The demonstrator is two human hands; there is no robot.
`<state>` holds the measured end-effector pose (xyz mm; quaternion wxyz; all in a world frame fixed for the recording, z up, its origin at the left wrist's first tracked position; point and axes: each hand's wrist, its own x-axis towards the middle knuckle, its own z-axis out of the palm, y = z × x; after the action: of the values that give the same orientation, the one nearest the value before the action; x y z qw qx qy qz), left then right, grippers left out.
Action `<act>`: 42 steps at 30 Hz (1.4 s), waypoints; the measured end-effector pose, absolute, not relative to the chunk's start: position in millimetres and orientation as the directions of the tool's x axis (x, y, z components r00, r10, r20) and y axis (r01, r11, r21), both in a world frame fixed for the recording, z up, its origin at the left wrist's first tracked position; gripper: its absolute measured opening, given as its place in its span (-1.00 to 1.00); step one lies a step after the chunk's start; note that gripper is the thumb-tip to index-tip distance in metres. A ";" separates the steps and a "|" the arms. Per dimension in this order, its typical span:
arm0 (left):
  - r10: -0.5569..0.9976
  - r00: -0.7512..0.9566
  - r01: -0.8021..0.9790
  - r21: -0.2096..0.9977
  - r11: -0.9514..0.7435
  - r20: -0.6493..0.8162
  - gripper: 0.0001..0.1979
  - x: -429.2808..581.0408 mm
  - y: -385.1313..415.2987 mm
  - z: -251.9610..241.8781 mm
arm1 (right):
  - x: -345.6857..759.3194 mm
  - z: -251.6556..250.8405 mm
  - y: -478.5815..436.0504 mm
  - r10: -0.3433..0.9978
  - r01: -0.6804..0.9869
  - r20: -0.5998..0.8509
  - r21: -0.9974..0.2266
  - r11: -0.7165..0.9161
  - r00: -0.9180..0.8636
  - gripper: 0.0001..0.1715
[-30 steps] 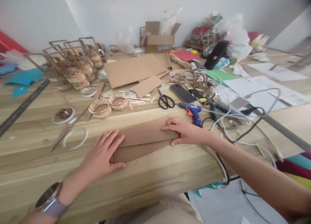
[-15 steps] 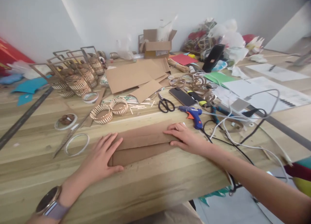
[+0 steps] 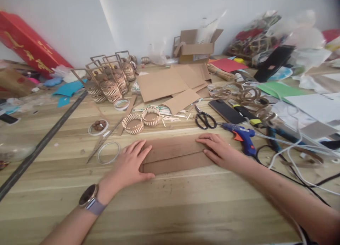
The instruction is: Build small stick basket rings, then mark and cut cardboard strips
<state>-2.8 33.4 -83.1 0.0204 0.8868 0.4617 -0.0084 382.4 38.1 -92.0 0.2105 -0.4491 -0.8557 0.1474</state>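
A long brown piece of cardboard (image 3: pixel 175 151), creased lengthwise, lies flat on the wooden table in front of me. My left hand (image 3: pixel 134 160) rests on its left end, thumb and fingers spread. On the right end lies my right hand (image 3: pixel 217 147), its fingers stretched out over the cardboard and pressing on it. Just beyond the right hand are a blue hot glue gun (image 3: pixel 240 135) and black-handled scissors (image 3: pixel 205 119). Two small rings of wooden sticks (image 3: pixel 132 123) stand past the left hand, near a white ring (image 3: pixel 108 152).
Several stick-built baskets with tall handles (image 3: pixel 111 87) stand at the back left. Cardboard sheets (image 3: pixel 162 82) and an open carton (image 3: pixel 198 48) lie behind. A phone (image 3: pixel 227 111) and tangled cables (image 3: pixel 292 142) spread to the right. A dark strip (image 3: pixel 45 142) crosses the table's left.
The view has swung left, so everything sits further right in the picture. Both hands stay on the two ends of the cardboard, which looks flatter along its crease.
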 end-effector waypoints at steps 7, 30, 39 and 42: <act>0.859 0.509 0.861 0.018 -0.509 -0.048 0.02 2.4 35.3 -82.1 | 382.7 -93.0 36.9 0.851 0.727 0.203 -0.448 0.520 -0.484 -0.57; 0.710 0.664 0.658 0.268 -0.703 0.232 -0.62 -39.8 36.9 -93.1 | 396.8 -79.5 38.4 0.856 0.673 0.226 -0.538 0.507 -0.465 -0.72; 0.716 0.664 0.643 0.324 -0.694 0.217 -0.66 -44.5 38.1 -94.0 | 410.1 -81.3 33.6 0.868 0.669 0.150 -0.579 0.466 -0.474 -0.69; 0.728 0.666 0.652 0.347 -0.675 0.164 -0.71 -42.8 36.7 -86.9 | 412.0 -84.2 34.8 0.857 0.657 0.178 -0.573 0.489 -0.484 -0.67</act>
<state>-42.8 36.7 -86.9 0.1302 0.9033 0.3817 0.1460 412.0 34.8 -84.2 0.2269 -0.4547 -0.8326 0.2203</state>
